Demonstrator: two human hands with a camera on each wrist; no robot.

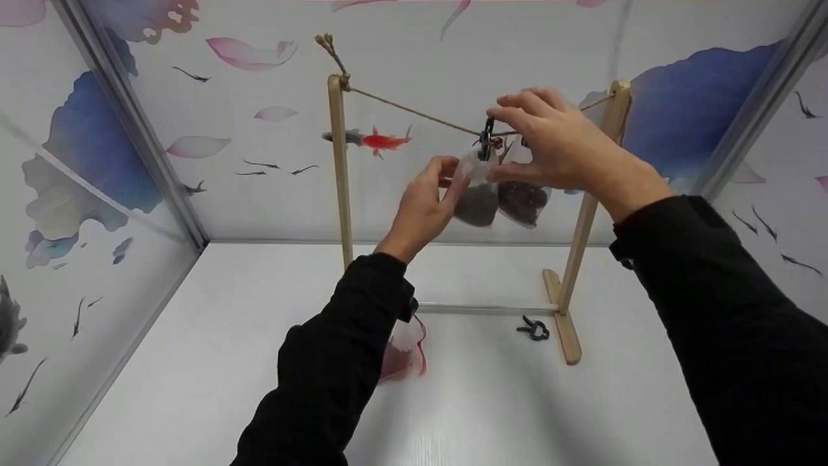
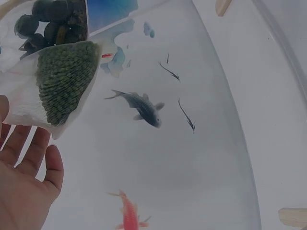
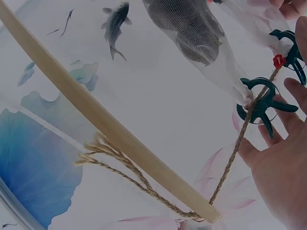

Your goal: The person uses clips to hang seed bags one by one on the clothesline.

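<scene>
A white mesh bag of small green beans (image 1: 477,206) hangs at the rope between my hands. My left hand (image 1: 424,204) holds its side, thumb in front; in the left wrist view the other fingers spread below it. With fingertips at its top handle, my right hand (image 1: 563,142) grips a dark green spring clamp (image 1: 486,139) over the bag's neck at the rope (image 1: 414,110). Just right hangs a second mesh bag (image 1: 522,200) with dark lumps inside, fixed by another green spring clamp (image 3: 259,103) seen in the right wrist view.
The rope is tied between two wooden posts (image 1: 339,175) of a stand joined by a low pale bar (image 1: 485,309). A loose spring clamp (image 1: 534,328) lies near the right foot (image 1: 569,340). Partly behind my left sleeve, a red-stringed mesh bag (image 1: 398,359) lies on the white table.
</scene>
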